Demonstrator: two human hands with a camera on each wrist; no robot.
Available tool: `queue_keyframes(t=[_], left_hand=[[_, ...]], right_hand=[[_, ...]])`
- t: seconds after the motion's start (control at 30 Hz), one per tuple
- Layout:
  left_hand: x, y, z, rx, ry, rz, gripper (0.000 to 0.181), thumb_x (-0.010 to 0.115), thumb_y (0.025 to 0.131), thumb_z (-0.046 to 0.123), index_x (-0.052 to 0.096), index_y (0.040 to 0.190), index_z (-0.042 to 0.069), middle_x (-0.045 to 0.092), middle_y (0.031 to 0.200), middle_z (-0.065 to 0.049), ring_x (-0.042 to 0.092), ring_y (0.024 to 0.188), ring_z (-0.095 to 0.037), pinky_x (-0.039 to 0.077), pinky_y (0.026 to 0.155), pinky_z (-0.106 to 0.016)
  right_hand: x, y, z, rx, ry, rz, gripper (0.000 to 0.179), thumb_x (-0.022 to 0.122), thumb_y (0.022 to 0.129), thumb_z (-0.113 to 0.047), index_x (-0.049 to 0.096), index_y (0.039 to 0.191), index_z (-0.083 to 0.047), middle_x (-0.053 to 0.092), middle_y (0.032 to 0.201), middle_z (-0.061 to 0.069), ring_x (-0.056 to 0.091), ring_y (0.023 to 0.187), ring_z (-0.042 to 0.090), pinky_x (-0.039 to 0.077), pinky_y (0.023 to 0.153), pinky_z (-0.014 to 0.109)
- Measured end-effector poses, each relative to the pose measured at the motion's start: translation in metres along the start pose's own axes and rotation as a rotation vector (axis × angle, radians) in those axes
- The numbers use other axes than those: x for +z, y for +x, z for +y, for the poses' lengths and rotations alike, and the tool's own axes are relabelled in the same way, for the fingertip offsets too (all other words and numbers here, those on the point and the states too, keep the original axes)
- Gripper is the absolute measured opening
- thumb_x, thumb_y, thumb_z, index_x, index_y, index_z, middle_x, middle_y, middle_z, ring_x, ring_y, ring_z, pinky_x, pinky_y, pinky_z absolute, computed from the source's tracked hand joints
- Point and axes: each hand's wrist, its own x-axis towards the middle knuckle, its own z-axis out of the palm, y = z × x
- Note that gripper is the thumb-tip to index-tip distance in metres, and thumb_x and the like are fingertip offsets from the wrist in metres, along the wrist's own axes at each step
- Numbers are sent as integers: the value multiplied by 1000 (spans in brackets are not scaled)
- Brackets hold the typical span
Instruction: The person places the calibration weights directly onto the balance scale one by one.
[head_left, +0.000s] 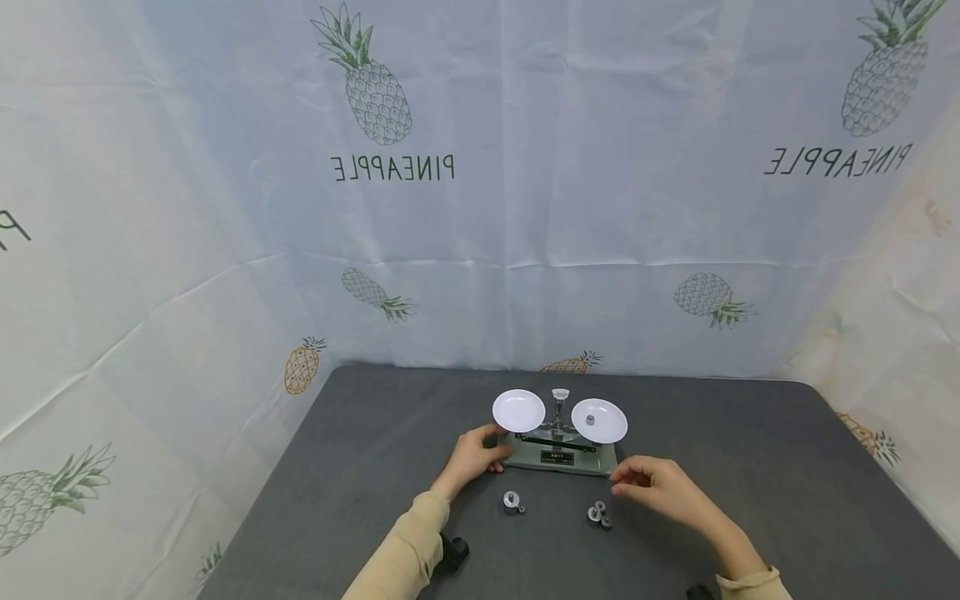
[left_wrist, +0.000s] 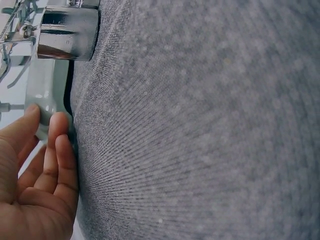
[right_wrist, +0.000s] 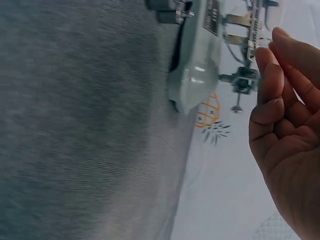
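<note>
A pan balance (head_left: 525, 455) with a pale green base stands on the dark table. My left hand (head_left: 472, 457) grips the left end of its base, and in the left wrist view the thumb (left_wrist: 30, 120) lies against one face with fingers around the edge. The left white pan (head_left: 519, 411) is bare. On the right pan (head_left: 611, 429) sits a small metal weight (head_left: 590, 420). Just off the base's right front corner, my right hand (head_left: 660, 485) hovers with loosely bent fingers and nothing between them. The right wrist view shows the base's end (right_wrist: 197, 75) beside those fingers.
In front of the balance stand a larger metal weight (head_left: 511, 501) with a tiny one (head_left: 522, 509) beside it, and a cluster of several small weights (head_left: 594, 515) further right. Printed cloth (head_left: 450, 317) hangs behind the grey table (head_left: 390, 467).
</note>
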Motion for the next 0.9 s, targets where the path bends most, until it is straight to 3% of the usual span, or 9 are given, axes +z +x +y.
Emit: queue_keyframes(t=[0.3, 0.73, 0.9], left_hand=[[0, 0, 0, -6, 12, 1, 37, 69, 84, 21, 62, 117, 5, 66, 66, -12, 62, 51, -11, 49, 50, -23], [0, 1, -2, 3, 11, -5, 37, 68, 84, 21, 61, 117, 5, 66, 64, -12, 60, 51, -9, 49, 50, -23], [0, 0, -2, 2, 7, -4, 37, 68, 84, 22, 62, 117, 5, 66, 65, -12, 61, 51, -9, 49, 50, -23]], right_hand=[[12, -7, 14, -14, 5, -51, 17, 69, 83, -19, 67, 92, -5, 64, 78, -9, 53, 67, -7, 45, 56, 20], [24, -9, 17, 18, 72, -150, 16, 70, 81, -18, 67, 92, -6, 64, 76, -6, 51, 65, -7, 44, 55, 19], [28, -9, 19, -9, 69, -155, 15, 72, 80, -18, 67, 89, -6, 64, 74, -8, 50, 64, -8, 44, 54, 18]])
